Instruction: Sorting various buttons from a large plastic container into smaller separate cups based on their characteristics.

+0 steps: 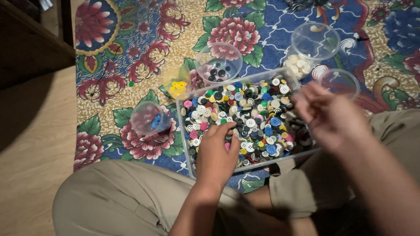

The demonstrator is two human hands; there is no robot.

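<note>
Multicoloured buttons (258,118) in clear tray (186,144), left hand (215,154) touching, right hand (328,114) above

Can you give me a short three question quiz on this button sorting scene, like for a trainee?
1. True or false: the left hand rests on the mixed buttons in the clear tray.
2. Which cup holds the yellow buttons? A: the one left of the black-button cup. B: the one with white buttons.
3. What colour are the buttons in the cup nearest the wooden floor?

Key: 1 true. 2 A. 3 blue. The right hand is blurred, above the tray.
</note>
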